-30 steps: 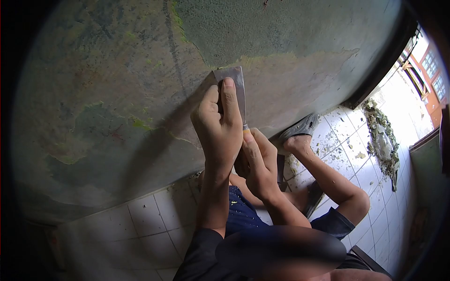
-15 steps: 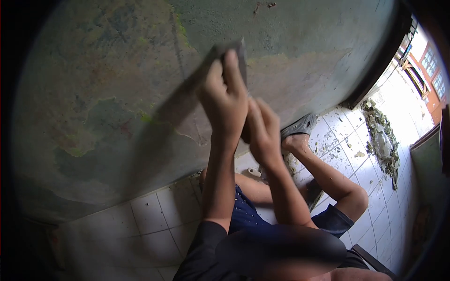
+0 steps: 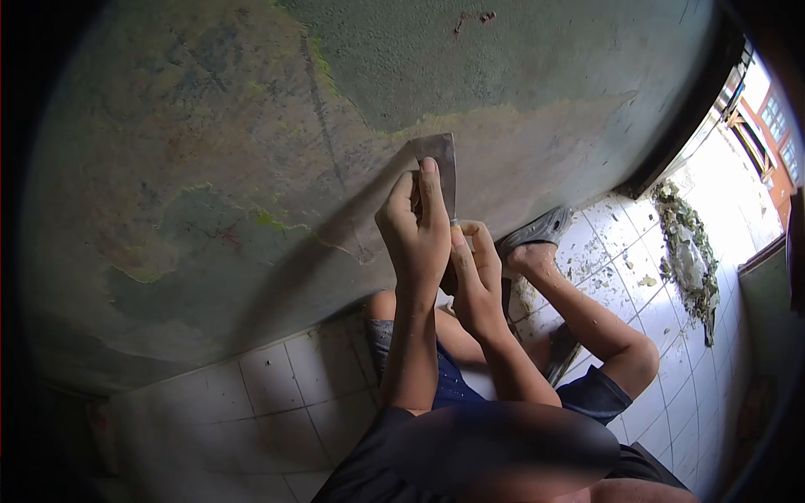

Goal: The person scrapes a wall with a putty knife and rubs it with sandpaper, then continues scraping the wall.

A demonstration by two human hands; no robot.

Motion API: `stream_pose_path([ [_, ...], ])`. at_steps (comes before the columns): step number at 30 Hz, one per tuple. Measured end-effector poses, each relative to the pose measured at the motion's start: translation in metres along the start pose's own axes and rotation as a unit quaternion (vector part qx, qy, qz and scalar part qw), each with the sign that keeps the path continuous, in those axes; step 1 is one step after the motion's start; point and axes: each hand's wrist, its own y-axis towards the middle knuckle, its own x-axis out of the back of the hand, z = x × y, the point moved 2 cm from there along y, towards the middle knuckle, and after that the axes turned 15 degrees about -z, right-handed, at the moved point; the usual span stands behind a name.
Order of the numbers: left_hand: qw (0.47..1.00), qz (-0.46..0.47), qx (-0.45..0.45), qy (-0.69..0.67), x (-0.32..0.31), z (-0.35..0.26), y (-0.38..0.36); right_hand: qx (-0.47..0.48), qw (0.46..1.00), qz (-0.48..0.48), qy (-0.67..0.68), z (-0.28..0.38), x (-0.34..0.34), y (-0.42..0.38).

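Head view: left hand (image 3: 416, 239) grasps the putty knife (image 3: 449, 178) at its blade (image 3: 438, 147), right hand (image 3: 478, 289) its handle (image 3: 455, 228); raised moments ago, the blade is repositioned just below green paint (image 3: 444, 75) on the wall (image 3: 511, 155).

The doorway (image 3: 728, 180) glares; the wall (image 3: 293, 134) lies dim.

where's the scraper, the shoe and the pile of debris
Scraper (image 3: 447, 170): head view, on the bare metal blade beside the thumb
Shoe (image 3: 547, 229): head view, on its grey upper
Pile of debris (image 3: 672, 220): head view, on its flaky upper part
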Motion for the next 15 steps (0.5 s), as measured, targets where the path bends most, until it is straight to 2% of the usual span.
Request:
stream_pose_path([
  [1, 1.000, 0.003, 0.017, -0.015, 0.000, -0.003, 0.002, 0.028, 0.999, -0.017, -0.038, 0.000, -0.002, 0.000],
  [2, 1.000, 0.011, 0.000, 0.007, 0.001, -0.008, 0.006, 0.020, 0.998, -0.023, 0.054, -0.001, -0.009, -0.002],
  [6, 0.999, 0.030, 0.012, 0.011, 0.000, -0.013, 0.010, 0.024, 0.998, -0.017, 0.062, 0.014, -0.015, -0.006],
  [9, 1.000, 0.017, -0.017, -0.007, -0.002, -0.005, 0.013, 0.061, 0.997, -0.009, 0.056, 0.010, -0.016, -0.003],
  [11, 0.998, 0.005, -0.066, -0.012, -0.003, -0.004, 0.014, 0.108, 0.994, -0.016, -0.024, -0.002, -0.011, 0.002],
  [12, 0.998, 0.007, -0.066, -0.011, -0.004, -0.006, 0.014, 0.107, 0.994, -0.017, -0.023, 0.003, -0.012, 0.001],
  [14, 0.998, 0.003, -0.054, -0.016, -0.006, -0.012, 0.014, -0.007, 0.999, -0.031, 0.012, 0.013, -0.014, -0.003],
  [15, 0.998, 0.004, -0.054, -0.016, -0.006, -0.010, 0.014, -0.007, 0.999, -0.032, 0.013, 0.009, -0.014, -0.002],
])
